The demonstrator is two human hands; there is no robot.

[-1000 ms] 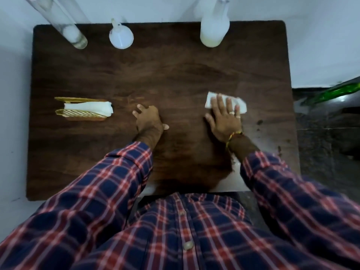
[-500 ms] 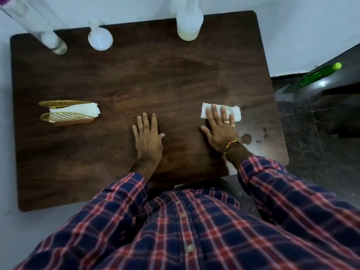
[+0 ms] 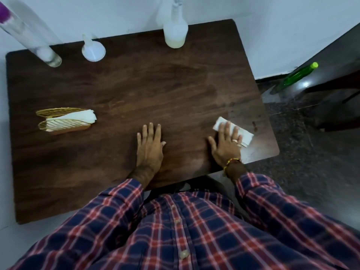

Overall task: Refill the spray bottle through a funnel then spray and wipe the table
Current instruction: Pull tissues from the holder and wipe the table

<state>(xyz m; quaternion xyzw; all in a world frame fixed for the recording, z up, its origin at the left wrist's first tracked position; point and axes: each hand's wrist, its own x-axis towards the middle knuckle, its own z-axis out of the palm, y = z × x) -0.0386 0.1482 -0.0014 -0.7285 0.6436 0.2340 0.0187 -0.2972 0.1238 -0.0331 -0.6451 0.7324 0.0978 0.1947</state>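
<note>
The tissue lies flat on the table near the right front corner, pinned under the straight fingers of the right hand. A second ago it lay further in from the right edge; it is now closer to that edge and turned at a slant. The wood just beyond it, at the corner, has a wet sheen, and the dark drops that lay beside the wrist half a second ago no longer show there. A few dark spots remain just right of the tissue.

The left hand rests palm down with fingers straight, holding nothing, well apart from the right. A second ago its fingers were curled; they flattened half a second back and lie the same now.

The spray bottle stands upright at the far edge, pale liquid low in its base. The funnel sits mouth down to its left, spout up. A clear bottle stands at the far left corner. None of these has shifted on the table; the view itself has swung.

A gold napkin holder with white napkins sits at the left side. A green bottle lies off the table to the right.
</note>
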